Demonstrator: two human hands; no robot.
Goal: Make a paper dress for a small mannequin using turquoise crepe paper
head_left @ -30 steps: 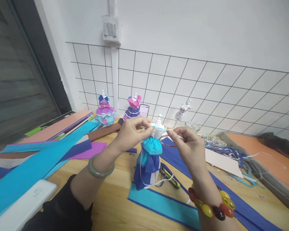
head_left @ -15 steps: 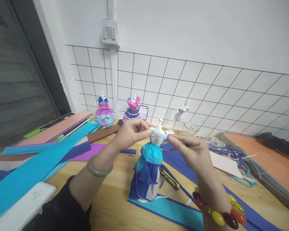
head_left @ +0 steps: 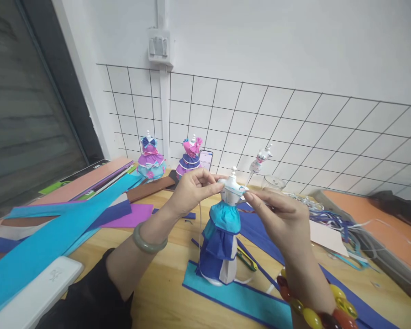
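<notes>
A small white mannequin stands in the middle, wearing a turquoise and blue layered skirt with a pale panel. Across its chest lies a thin pale strip. My left hand pinches the strip's end at the mannequin's left side in the picture, thumb and forefinger together. On the other side my right hand pinches the strip's other end near the shoulder. A thin white cord hangs down beside the skirt from my left hand. Under the skirt's base lies a turquoise strip with blue edges.
Two dressed mannequins, a phone and a bare mannequin on a stand are at the back. Fabric strips and a white device lie left. A yellow cutter is behind the skirt; ribbon scraps lie right.
The mannequin and both hands have shifted slightly right in the view, and the skirt shows turned a little. Both hands keep their pinch at the chest.
</notes>
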